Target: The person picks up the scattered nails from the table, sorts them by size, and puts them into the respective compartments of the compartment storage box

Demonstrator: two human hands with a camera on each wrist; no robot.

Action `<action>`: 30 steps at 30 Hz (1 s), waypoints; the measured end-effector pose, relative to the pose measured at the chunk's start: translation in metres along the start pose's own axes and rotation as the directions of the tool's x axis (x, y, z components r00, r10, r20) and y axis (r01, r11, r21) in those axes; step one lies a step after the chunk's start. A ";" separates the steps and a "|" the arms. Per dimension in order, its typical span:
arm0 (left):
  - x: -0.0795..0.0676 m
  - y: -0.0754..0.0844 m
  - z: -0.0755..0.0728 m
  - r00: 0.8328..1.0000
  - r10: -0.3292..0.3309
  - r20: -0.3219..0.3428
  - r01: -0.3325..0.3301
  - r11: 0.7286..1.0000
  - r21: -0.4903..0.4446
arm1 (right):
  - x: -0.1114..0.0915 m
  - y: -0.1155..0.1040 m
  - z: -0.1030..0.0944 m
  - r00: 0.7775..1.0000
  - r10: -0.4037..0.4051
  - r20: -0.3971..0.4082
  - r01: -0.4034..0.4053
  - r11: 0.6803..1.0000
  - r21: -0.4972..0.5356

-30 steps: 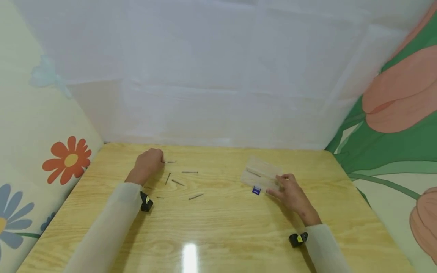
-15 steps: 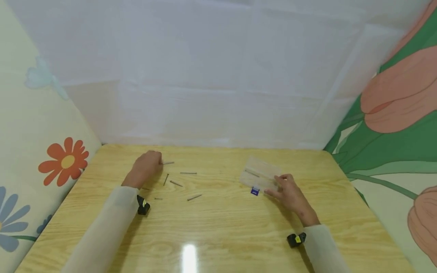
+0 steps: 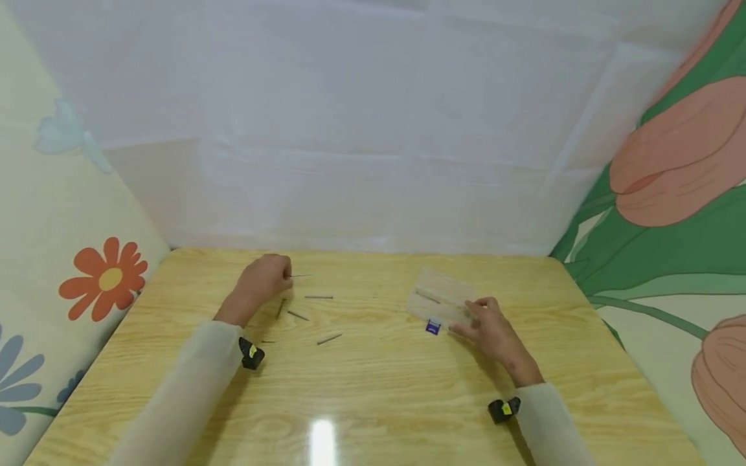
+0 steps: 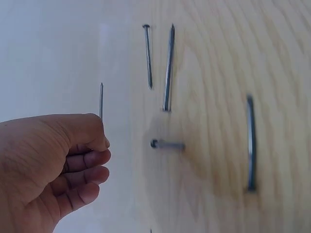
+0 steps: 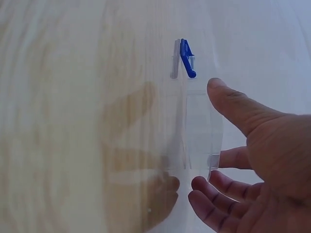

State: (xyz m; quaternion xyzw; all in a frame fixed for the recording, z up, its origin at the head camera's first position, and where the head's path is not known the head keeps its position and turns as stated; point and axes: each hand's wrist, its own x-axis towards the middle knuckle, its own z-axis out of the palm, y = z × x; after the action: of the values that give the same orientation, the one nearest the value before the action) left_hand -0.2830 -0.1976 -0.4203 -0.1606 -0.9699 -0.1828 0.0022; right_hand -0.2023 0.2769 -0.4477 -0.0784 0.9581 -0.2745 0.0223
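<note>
My left hand (image 3: pixel 261 285) pinches a thin nail (image 4: pixel 101 99) between thumb and index finger, above the far left of the table. Its pointed end sticks out past the fingers. Several loose nails lie below and to the right, among them one long nail (image 3: pixel 318 297) and another nearer one (image 3: pixel 329 339). My right hand (image 3: pixel 492 330) holds the right end of a clear plastic box (image 5: pixel 201 126), thumb on the near side and fingers on the far side. The box has a blue latch (image 5: pixel 186 56). A nail (image 3: pixel 428 296) lies within the box's outline.
The wooden table (image 3: pixel 373 401) ends at a white cloth backdrop (image 3: pixel 350 129). Flower-patterned cloths stand on both sides. A small nail (image 3: pixel 268 342) lies near the left wrist camera (image 3: pixel 252 354).
My left hand has lifted the nail off the table and shifted slightly right with it. My right hand and the plastic box stay in place; the head view drifts slightly.
</note>
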 end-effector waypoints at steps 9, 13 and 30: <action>0.011 0.025 0.010 0.999 0.035 0.006 -0.035 0.999 -0.020 | -0.002 -0.001 0.001 1.000 0.000 -0.011 0.000 1.000 0.020; 0.014 0.038 0.016 0.997 0.071 0.017 -0.071 0.997 -0.027 | -0.003 -0.001 0.003 1.000 0.013 -0.008 -0.013 0.999 0.047; 0.042 0.091 0.034 0.975 0.221 0.009 -0.221 0.975 -0.027 | 0.001 -0.004 0.002 1.000 0.012 -0.011 -0.011 0.998 0.060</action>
State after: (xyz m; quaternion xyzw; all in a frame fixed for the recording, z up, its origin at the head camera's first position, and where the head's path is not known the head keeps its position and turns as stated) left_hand -0.2926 -0.0925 -0.4169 -0.2684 -0.9436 -0.1931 0.0147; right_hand -0.2024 0.2725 -0.4474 -0.0708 0.9501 -0.3032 0.0209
